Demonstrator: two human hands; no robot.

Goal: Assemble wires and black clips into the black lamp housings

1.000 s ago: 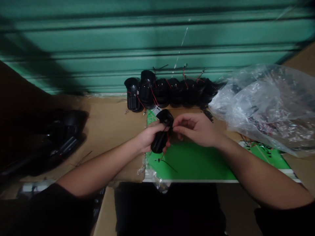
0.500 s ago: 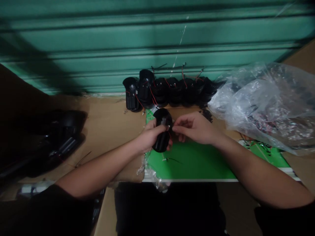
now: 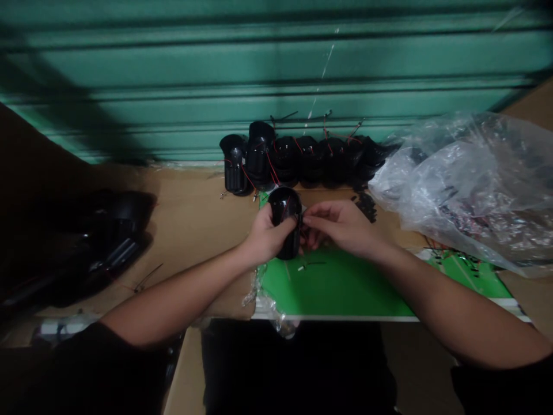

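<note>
Gripping black housing (image 3: 285,200): left fingers (image 3: 284,229) | right fingers (image 3: 320,223) beside it, grip unclear | bag (image 3: 449,173): reddish bits (image 3: 469,222) inside

A green wall (image 3: 185,66) is crossed by dark lines (image 3: 276,41) and dimmed by shadow (image 3: 47,92) on the left. The bench (image 3: 345,291) is partly covered with brown cardboard (image 3: 190,207).

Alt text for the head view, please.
The left hand holds a glossy black part over a green board; the right hand pinches at its edge. Similar black parts line up behind; a clear plastic bag lies at right.
</note>
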